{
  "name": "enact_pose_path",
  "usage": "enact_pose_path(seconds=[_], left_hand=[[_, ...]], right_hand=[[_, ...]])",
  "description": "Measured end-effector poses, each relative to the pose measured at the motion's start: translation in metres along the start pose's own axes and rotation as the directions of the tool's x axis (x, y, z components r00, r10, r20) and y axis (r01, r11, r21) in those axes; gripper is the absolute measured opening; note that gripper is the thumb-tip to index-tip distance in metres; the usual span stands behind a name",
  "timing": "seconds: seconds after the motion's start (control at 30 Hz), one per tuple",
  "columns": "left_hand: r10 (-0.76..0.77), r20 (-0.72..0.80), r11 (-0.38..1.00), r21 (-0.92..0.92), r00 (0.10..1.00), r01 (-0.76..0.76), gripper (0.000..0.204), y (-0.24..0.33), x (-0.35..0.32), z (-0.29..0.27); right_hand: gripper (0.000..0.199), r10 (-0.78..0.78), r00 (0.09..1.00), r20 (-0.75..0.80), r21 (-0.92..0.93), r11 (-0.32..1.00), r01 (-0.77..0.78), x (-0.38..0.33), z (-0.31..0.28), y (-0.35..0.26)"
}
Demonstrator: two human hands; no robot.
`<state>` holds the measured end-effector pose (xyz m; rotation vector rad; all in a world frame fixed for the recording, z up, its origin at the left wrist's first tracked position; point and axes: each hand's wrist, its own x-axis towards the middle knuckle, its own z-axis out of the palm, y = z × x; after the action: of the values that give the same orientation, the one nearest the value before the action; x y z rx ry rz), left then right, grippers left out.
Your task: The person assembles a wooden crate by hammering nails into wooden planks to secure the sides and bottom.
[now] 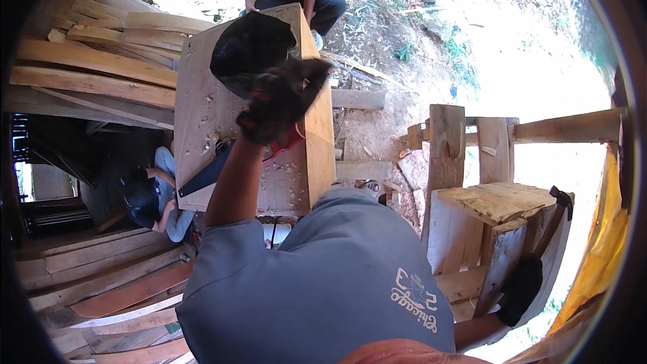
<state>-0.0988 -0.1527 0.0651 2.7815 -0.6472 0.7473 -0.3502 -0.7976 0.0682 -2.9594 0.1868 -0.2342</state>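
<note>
Hammer (550, 230) is clasped in right grip (523, 290); left grip (278, 102) blurs near red handle (291, 141) above wooden counter (201, 111); its closure cannot be determined

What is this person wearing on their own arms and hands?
The left glove looks dark with some reddish patches, though motion blurs it; the right glove is black. A short grey sleeve leaves the left forearm bare, and the visible right forearm is bare too. No cables show on either.

Saw (207, 170) on box (195, 114) — planks (101, 86) left, hammer (551, 229) right
</note>
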Motion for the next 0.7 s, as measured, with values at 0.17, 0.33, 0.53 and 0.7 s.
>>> enact_pose_path(seconds=[0.17, 0.33, 0.53, 0.7], left_hand=[[-0.153, 0.176, 0.933, 0.350, 0.972, 0.084, 0.025, -0.025, -0.032, 0.055], [-0.100, 0.189, 0.920, 0.392, 0.977, 0.019, 0.034, -0.120, -0.071, 0.080], [-0.043, 0.234, 0.935, 0.353, 0.971, -0.044, 0.040, -0.112, -0.067, 0.079], [-0.156, 0.305, 0.958, 0.277, 0.939, 0.069, 0.037, -0.088, -0.055, 0.067]], right_hand=[[0.036, -0.059, 0.998, -0.017, 0.022, 0.998, 0.059, 0.002, 0.004, 0.022], [0.036, -0.069, 0.997, -0.025, 0.014, 0.998, 0.069, -0.011, -0.001, 0.034], [0.034, -0.143, 0.989, 0.041, -0.099, 0.984, 0.147, -0.010, -0.008, 0.033], [0.024, 0.527, 0.817, 0.234, 0.561, 0.613, -0.556, 0.018, -0.030, -0.046]])
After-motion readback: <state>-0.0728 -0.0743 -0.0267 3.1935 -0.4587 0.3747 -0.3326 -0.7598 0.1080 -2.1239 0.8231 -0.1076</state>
